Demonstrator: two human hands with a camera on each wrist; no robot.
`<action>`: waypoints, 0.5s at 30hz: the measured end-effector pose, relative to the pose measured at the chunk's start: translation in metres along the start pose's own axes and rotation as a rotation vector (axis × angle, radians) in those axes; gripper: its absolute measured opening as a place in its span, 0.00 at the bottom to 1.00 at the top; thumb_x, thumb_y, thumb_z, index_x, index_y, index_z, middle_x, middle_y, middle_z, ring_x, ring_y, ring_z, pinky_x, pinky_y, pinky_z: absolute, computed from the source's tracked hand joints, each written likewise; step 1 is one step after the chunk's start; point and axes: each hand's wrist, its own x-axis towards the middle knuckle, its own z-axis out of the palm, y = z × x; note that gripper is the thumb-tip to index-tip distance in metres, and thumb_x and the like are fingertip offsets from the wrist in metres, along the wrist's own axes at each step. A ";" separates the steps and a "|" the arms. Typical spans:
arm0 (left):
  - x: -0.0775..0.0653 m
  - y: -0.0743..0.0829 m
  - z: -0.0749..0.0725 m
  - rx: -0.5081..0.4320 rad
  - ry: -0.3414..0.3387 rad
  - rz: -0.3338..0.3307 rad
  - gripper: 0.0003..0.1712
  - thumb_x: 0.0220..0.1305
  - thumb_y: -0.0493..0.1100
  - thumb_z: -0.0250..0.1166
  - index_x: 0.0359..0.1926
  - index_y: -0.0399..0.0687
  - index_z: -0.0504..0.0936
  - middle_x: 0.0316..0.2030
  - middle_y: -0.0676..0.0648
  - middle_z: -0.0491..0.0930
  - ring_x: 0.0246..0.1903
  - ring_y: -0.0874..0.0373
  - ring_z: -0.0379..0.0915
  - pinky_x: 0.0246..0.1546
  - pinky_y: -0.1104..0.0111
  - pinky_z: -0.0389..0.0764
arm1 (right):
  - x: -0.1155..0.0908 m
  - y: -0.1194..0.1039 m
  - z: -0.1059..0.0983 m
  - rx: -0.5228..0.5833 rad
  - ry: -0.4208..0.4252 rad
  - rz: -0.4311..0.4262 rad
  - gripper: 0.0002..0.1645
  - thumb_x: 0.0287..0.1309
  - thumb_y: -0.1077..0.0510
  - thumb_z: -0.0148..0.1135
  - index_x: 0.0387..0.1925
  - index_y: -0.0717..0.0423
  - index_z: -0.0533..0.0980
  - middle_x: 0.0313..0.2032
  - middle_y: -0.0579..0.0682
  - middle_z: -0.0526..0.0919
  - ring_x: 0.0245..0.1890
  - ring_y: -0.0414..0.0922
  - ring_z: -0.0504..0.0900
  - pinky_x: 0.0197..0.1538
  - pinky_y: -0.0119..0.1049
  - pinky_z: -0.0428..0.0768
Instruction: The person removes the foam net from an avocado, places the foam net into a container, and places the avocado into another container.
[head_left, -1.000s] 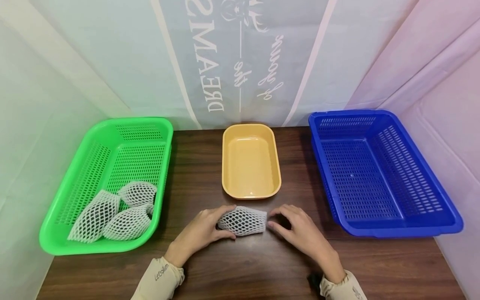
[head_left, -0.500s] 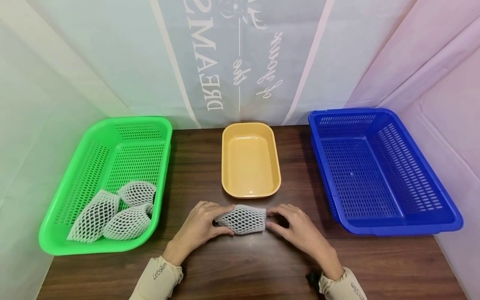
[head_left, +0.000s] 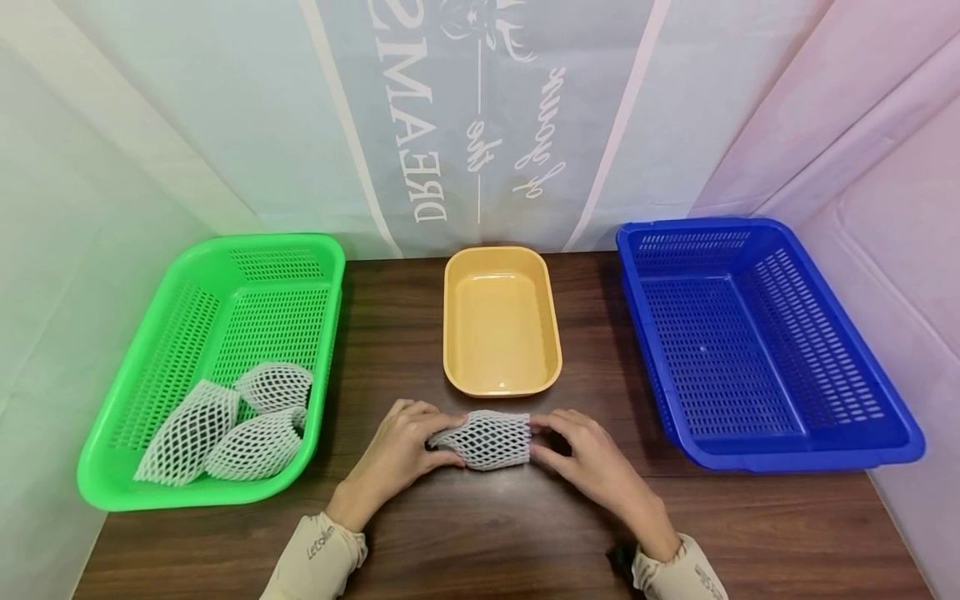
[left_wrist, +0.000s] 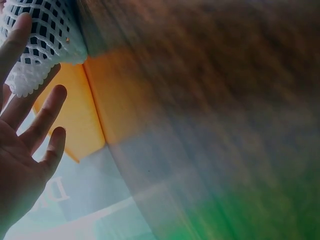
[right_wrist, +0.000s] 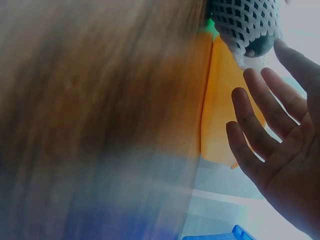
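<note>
Foam net [head_left: 495, 440] | left fingers [head_left: 442, 422]: pinching one end | right fingers [head_left: 549, 421]: at the other, cannot tell if pinching

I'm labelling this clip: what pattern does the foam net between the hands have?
White diamond mesh on the foam net; head view shows it best.

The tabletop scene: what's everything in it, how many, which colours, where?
Woodgrain table: 1, brown, underneath
Green slotted plastic basket: 1, green, left
White foam nets: 3, white, in green basket
Rectangular yellow dish: 1, yellow, centre
Blue slotted plastic basket: 1, blue, right
Lone foam net: 1, white, centre foreground
Dark rounded object: 1, dark, inside lone net
Lettered backdrop: 1, greyish, behind
Left hand: 1, gripping lone net
Right hand: 1, at lone net's right end
Sleeve cuffs: 2, beige, wrists
</note>
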 end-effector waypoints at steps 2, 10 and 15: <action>0.000 0.000 0.000 -0.001 -0.005 -0.001 0.29 0.39 0.56 0.79 0.46 0.53 0.89 0.39 0.57 0.89 0.40 0.61 0.80 0.48 0.63 0.72 | 0.000 0.000 0.001 -0.002 0.017 -0.012 0.19 0.51 0.56 0.75 0.46 0.54 0.83 0.41 0.44 0.87 0.42 0.40 0.84 0.48 0.40 0.82; 0.003 0.001 0.001 0.003 -0.008 0.008 0.27 0.41 0.55 0.79 0.45 0.52 0.89 0.37 0.57 0.89 0.39 0.61 0.80 0.48 0.63 0.72 | 0.002 0.002 0.003 0.009 0.044 -0.054 0.25 0.45 0.58 0.78 0.47 0.58 0.83 0.42 0.47 0.87 0.45 0.44 0.85 0.56 0.51 0.79; 0.003 0.000 0.002 0.014 -0.009 0.010 0.24 0.42 0.54 0.78 0.43 0.52 0.90 0.35 0.57 0.88 0.38 0.62 0.80 0.48 0.63 0.72 | 0.002 0.003 0.003 0.023 0.000 -0.029 0.29 0.42 0.58 0.80 0.50 0.60 0.82 0.47 0.52 0.87 0.49 0.49 0.85 0.59 0.57 0.77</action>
